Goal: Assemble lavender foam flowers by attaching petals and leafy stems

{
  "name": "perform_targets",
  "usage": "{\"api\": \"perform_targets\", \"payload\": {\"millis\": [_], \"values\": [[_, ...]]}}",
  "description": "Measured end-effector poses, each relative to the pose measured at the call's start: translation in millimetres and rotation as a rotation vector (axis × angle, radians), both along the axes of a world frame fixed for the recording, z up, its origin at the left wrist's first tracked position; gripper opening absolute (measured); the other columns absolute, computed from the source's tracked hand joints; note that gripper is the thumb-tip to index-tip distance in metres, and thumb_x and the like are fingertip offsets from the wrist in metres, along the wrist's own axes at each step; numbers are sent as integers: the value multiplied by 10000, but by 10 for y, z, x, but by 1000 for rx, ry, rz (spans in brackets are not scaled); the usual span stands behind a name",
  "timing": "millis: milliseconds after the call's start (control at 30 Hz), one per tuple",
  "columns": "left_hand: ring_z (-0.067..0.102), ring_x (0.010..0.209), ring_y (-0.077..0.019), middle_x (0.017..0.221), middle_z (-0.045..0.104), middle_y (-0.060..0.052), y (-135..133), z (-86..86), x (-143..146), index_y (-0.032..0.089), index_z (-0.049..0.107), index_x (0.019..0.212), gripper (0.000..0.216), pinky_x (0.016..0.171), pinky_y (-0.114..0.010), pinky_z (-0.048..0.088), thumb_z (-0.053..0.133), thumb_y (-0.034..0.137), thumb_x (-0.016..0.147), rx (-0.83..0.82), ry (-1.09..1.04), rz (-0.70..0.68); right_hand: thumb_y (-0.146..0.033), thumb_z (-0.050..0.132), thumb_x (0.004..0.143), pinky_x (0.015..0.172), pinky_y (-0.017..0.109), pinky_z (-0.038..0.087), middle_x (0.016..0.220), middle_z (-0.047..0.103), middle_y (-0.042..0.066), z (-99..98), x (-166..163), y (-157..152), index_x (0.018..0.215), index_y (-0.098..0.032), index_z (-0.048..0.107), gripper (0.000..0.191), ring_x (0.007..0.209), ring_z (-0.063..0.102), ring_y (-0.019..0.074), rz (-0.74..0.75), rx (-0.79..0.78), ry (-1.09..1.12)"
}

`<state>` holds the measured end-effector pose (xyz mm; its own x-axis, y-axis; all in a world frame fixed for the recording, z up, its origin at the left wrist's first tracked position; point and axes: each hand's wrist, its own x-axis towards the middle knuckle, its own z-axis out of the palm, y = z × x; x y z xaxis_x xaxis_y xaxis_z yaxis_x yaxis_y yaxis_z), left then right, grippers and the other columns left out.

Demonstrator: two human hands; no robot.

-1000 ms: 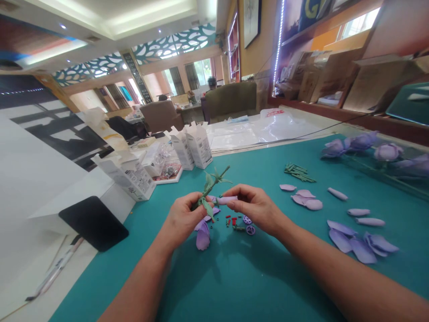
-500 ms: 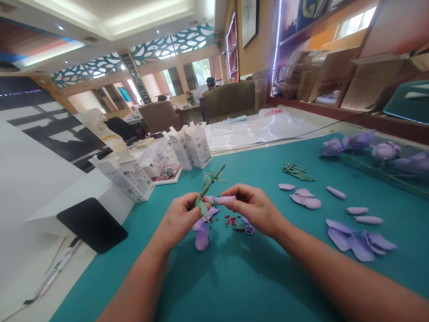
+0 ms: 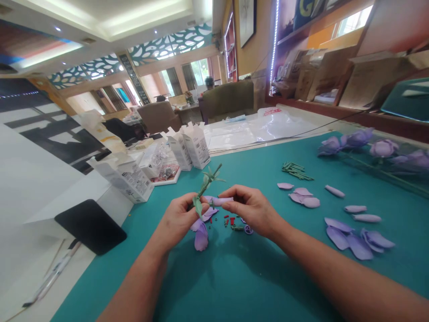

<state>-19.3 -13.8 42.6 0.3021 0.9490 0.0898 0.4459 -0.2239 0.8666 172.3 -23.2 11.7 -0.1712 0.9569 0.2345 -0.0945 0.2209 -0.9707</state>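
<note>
My left hand [image 3: 177, 220] is closed on a green artificial flower stem [image 3: 205, 184] with leaves, which tilts up and to the right. Between the thumb and fingers of my right hand [image 3: 253, 209] is a pale lilac petal piece [image 3: 224, 201], its left end close to the stem. Whether the two parts touch, I cannot tell. On the mat below lie loose purple petals [image 3: 201, 237], small red pieces [image 3: 232, 221] and a purple ring-shaped part [image 3: 248, 229].
Several lilac petals [image 3: 304, 200], larger purple petals [image 3: 350, 239] and green sticks [image 3: 296, 171] lie rightward on the teal mat [image 3: 268, 286]. Assembled purple flowers [image 3: 384, 148] rest at far right. Opened white boxes [image 3: 197, 145] and a black tablet-like panel [image 3: 92, 227] stand leftward.
Both hands keep their grips. The lilac petal piece and my right hand have shifted very slightly left, and the camera view has moved a little.
</note>
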Motion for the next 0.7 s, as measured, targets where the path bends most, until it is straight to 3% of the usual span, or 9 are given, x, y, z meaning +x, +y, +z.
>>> {"api": "perform_targets", "payload": {"millis": [267, 700], "values": [[385, 559, -97, 601, 465, 33, -30, 36, 9, 151, 600, 766, 261, 524, -211, 339, 609, 412, 761, 6, 9, -8, -377, 710, 672, 558, 265, 431, 662, 622, -6, -20, -38, -7, 782, -185, 671, 225, 600, 520, 118, 12, -103, 33], [398, 547, -100, 581, 446, 34, -76, 62, 42, 152, 579, 747, 287, 495, -206, 342, 590, 439, 752, 31, 33, 31, -420, 728, 674, 567, 269, 451, 669, 629, -3, -11, -46, -6, 796, -186, 673, 270, 604, 531, 117, 26, -91, 36]]}}
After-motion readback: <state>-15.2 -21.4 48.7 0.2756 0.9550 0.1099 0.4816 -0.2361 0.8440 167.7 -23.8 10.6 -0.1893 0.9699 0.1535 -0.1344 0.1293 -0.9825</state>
